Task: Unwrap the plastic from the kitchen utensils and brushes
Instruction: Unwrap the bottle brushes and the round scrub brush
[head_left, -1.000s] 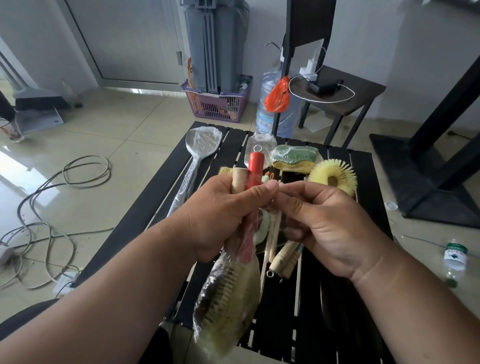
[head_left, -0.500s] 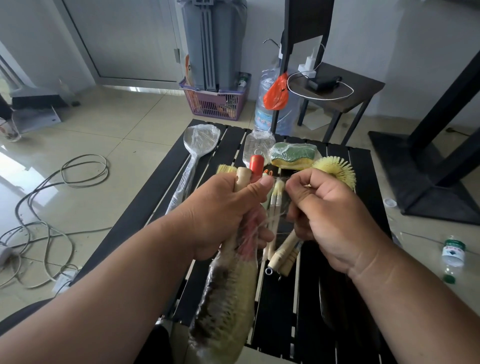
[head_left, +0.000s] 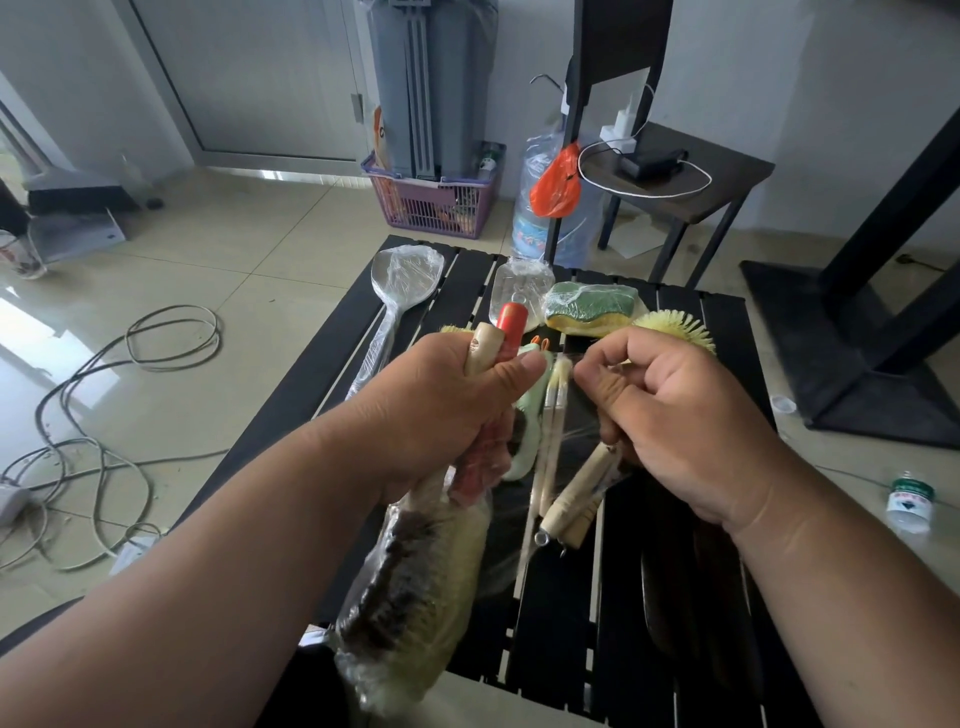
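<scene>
Black slatted table (head_left: 561, 613) over pale tiled floor. Left hand (head_left: 447, 410) grips two brush handles together, one wooden (head_left: 480, 348), one red (head_left: 511, 325); their plastic-wrapped bristle heads (head_left: 415, 587) hang down toward the near table edge. Right hand (head_left: 670, 415) is curled, fingertips apparently pinching a thin clear plastic film (head_left: 566, 364) stretched from the bundle; film is hard to resolve. On the table beyond: wrapped ladle (head_left: 402, 283), wrapped green-yellow sponge (head_left: 589, 309), round yellow brush (head_left: 675, 330). Between the hands: wooden-handled brushes (head_left: 571, 499). Cables (head_left: 104, 415) lie on the floor, left.
</scene>
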